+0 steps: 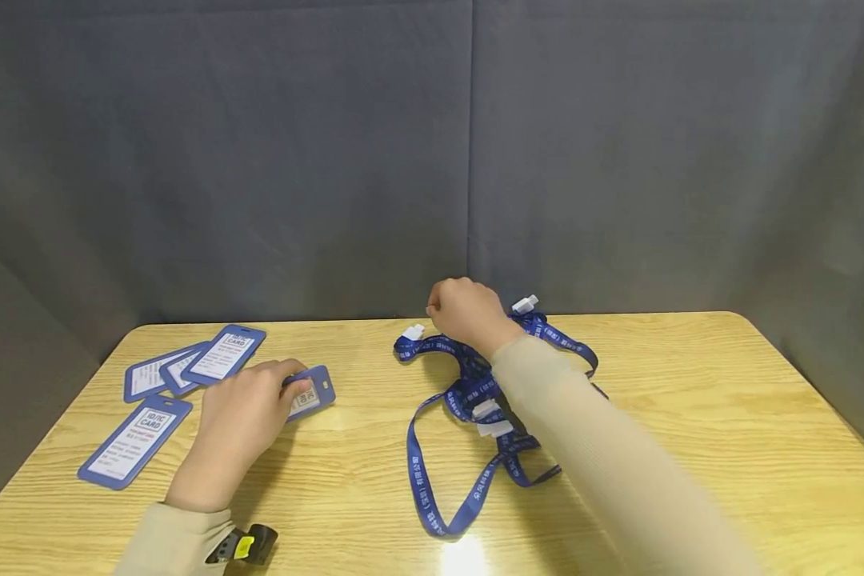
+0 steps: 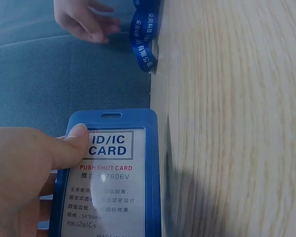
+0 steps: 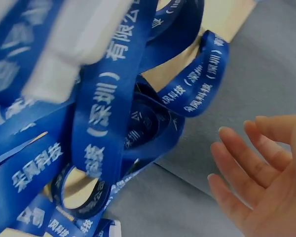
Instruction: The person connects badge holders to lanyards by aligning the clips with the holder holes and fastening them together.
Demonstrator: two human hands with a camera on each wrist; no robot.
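My left hand pinches a blue ID card holder between thumb and fingers, just above the table. In the left wrist view that card holder faces the camera, its slot at the top end, with the thumb on its printed front. My right hand hovers over the far part of a tangled heap of blue lanyards. The right wrist view has the right hand with fingers loosely bent and holding nothing, apart from the lanyard straps.
Several more blue card holders lie at the table's left, some overlapping. White plastic clips stick out of the lanyard heap. A dark cloth hangs behind the wooden table. A dark band with a yellow mark is on the left wrist.
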